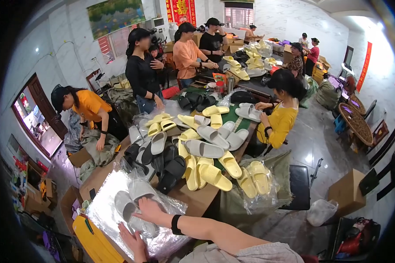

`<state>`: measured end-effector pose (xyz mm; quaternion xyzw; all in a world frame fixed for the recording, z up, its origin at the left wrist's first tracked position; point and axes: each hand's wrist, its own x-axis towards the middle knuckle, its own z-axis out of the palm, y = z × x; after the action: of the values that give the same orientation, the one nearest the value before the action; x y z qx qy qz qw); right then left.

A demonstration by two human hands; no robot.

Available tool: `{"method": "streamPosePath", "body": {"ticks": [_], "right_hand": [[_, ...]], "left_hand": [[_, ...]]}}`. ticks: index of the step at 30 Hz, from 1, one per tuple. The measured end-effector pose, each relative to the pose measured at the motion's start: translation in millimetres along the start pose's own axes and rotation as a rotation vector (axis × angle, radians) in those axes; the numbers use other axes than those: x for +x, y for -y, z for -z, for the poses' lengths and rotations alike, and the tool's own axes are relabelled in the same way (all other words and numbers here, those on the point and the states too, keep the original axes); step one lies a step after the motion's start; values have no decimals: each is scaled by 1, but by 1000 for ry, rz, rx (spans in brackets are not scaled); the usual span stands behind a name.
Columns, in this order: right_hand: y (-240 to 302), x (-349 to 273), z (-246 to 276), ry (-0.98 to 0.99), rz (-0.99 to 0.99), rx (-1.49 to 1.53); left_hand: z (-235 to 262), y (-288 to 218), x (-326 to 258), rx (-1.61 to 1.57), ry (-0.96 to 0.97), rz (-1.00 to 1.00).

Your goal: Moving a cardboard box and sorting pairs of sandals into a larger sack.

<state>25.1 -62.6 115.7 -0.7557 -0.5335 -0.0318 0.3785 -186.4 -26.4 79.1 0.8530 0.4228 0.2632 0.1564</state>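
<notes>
A pair of grey slippers (126, 202) lies in a clear plastic bag (103, 210) on the near end of a long wooden table (200, 199). My right hand (148, 211), with a black band on the wrist, reaches in from the right and grips the top of the grey slippers through the bag. My left hand (132, 242) comes up from the lower edge and holds the bag at its near side, just under the slippers' heels.
Piles of yellow slippers (208, 174), grey slippers (205, 149) and black slippers (171, 168) cover the table. A bagged yellow pair (254, 179) hangs off its right edge. Several people work around the tables. A black stool (299, 186) and cardboard boxes (346, 190) stand to the right.
</notes>
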Motion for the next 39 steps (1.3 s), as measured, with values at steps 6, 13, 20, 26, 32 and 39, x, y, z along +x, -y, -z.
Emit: {"method": "streamPosePath", "body": {"ticks": [6, 13, 20, 26, 32, 39], "right_hand": [[-11, 25, -16, 244, 0, -9], [-19, 29, -20, 84, -78, 256], [-18, 18, 1, 18, -162, 474], [-79, -9, 30, -106, -482, 1087], [-182, -87, 113, -174, -688, 1451], [-308, -223, 205, -536, -1150, 889]], "left_hand": [[-1, -6, 5, 40, 42, 33], [-5, 3, 0, 26, 23, 1], [3, -4, -3, 38, 26, 30], [2, -10, -2, 2, 50, 18], [0, -2, -1, 32, 57, 21], [-1, -23, 4, 33, 75, 44]]}}
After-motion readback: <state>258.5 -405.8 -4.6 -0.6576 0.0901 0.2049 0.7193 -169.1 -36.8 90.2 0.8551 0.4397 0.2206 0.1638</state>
